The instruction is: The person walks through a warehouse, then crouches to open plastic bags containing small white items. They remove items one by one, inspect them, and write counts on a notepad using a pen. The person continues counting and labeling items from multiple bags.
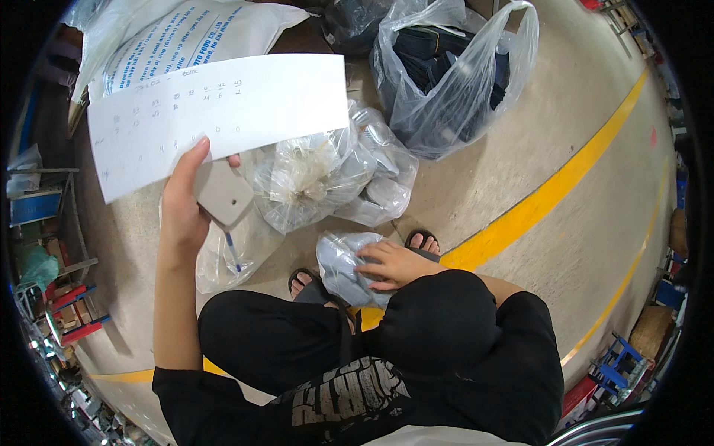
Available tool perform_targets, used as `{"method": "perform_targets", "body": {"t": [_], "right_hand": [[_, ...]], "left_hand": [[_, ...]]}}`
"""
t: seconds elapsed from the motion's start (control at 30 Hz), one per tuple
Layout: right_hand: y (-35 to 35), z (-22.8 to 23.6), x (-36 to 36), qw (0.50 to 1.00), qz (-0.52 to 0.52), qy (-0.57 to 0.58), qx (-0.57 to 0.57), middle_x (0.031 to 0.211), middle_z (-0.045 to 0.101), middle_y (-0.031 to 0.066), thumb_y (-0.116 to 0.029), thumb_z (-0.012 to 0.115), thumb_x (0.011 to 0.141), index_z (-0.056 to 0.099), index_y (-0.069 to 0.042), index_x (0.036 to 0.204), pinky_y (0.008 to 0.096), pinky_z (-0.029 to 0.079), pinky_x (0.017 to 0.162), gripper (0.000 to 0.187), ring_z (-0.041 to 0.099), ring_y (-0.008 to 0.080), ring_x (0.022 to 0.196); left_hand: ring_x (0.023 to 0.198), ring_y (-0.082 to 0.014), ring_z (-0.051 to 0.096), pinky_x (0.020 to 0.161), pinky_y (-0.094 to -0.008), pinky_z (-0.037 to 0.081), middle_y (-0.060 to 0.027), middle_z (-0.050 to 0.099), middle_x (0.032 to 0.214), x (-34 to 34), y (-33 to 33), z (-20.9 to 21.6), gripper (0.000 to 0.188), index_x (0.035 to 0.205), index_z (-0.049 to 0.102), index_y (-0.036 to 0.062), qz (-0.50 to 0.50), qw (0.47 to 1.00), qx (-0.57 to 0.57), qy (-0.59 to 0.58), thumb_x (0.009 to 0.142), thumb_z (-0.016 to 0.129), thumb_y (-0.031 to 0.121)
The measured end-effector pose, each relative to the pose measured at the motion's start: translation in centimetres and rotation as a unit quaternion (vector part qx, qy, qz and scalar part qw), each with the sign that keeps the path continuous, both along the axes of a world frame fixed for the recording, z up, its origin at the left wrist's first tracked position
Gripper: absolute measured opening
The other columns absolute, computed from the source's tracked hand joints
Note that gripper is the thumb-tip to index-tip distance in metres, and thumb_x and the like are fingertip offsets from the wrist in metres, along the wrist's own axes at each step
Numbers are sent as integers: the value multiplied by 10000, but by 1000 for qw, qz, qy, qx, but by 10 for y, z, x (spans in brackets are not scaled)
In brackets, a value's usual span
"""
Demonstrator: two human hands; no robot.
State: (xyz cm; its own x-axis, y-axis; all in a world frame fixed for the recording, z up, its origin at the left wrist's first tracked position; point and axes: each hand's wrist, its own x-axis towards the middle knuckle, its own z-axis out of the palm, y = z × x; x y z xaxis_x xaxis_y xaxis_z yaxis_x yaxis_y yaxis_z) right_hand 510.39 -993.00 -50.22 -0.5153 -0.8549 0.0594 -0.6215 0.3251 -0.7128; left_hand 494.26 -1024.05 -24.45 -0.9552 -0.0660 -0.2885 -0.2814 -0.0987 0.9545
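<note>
My left hand (183, 201) is closed, its thumb pressing a white sheet of paper (290, 100) with handwritten rows. Also in that hand is a pale grey, rounded flat object (225, 195) with a small dark hole; I cannot tell its kind. A blue-tipped pen (233, 251) sticks out below it. My right hand (396, 264) lies with fingers spread on a grey bundle in clear plastic (338, 256), between my feet. Just beyond are knotted clear plastic bags (312, 178) and a bag with grey items (387, 160).
A clear plastic bag of dark fabric pieces (454, 82) stands at the far right of the pile. A large white printed sack (245, 33) lies at the far left. Yellow lines (550, 193) cross the concrete floor. Blue and red racks (71, 305) line the left edge.
</note>
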Motion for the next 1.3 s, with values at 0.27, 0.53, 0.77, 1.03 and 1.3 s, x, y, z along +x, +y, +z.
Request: {"method": "perform_targets", "body": {"t": [0.27,0.53,0.77,1.03,1.3], "right_hand": [[18,-12,15,916,-275,-283,75,1308,543,289,-582,720,832,428,33,1399,428,405,1067,886,532,428,1230],[11,-33,6,871,-292,-391,62,1181,620,327,-570,690,861,491,84,1296,418,482,947,810,619,415,1112],[-8,-52,-16,891,-291,-332,104,1056,650,337,-628,570,907,570,80,1186,476,495,879,761,641,442,1035],[-27,-74,-32,865,-272,-386,169,1035,667,351,-658,500,907,633,100,1141,468,502,891,805,652,447,1032],[-28,-73,-53,786,-165,-577,149,1223,634,277,-799,496,834,624,117,1233,419,474,965,1006,612,358,1155]], "left_hand": [[915,-191,661,827,-317,532,-83,673,1043,7,-19,-46,353,1204,605,16,30,988,72,-135,964,606,276],[1261,-229,524,1074,-327,389,-147,587,1357,21,-21,-77,607,1371,517,-81,-208,936,-221,-178,933,665,312],[1184,-235,567,1033,-345,426,-135,625,1297,18,-3,-94,546,1302,588,-57,-342,902,-209,-163,931,680,332],[1163,-269,592,1006,-370,451,-175,640,1259,13,11,-101,457,1303,571,-31,-441,855,-250,-113,952,642,253],[1103,-418,619,886,-437,518,-288,624,1196,24,25,-104,391,1270,583,37,-504,755,-418,42,960,604,275]]}}
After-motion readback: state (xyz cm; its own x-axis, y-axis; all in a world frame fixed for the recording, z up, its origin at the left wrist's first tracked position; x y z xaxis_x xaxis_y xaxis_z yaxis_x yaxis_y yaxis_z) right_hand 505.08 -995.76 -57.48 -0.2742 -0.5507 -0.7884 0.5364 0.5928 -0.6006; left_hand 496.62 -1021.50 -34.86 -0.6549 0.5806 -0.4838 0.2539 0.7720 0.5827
